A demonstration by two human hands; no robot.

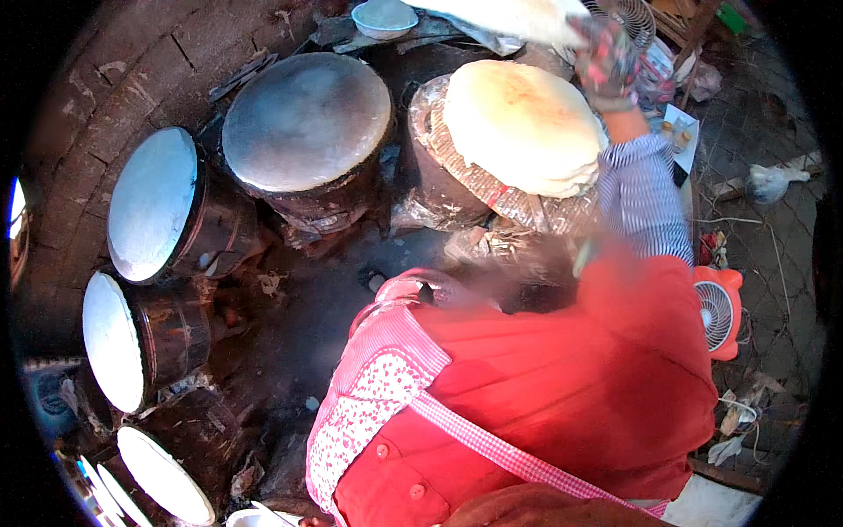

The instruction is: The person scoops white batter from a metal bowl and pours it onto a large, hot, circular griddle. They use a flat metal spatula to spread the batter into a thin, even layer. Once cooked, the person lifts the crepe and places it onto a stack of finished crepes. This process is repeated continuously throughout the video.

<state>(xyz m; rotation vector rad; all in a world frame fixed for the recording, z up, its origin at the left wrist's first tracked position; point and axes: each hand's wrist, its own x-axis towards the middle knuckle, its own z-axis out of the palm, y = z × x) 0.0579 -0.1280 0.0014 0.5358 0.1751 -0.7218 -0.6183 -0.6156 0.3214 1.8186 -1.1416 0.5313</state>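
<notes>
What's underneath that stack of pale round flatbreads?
The stack lies on a ridged brownish mat, whose edge shows at the left and front, above a dark drum. The flatbreads cover the mat's middle; the drum's top is hidden too.

Left of the gloved right hand [608, 66] and nearer the body, stacked flatbreads [527, 123] are carried by a ribbed mat [485, 183], supported on a drum-shaped stand [446, 186].

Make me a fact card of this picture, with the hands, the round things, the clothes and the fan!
Right hand: gloved, blurred, at the edge of a pale sheet
Left hand: can't be made out
Stack: pale flat rounds on a rough brown tray
Left of stack: dark-topped drum
Farther left: pale-topped drums
Clothes: red top, striped sleeve, checked strap
Fan: orange, right side
</notes>
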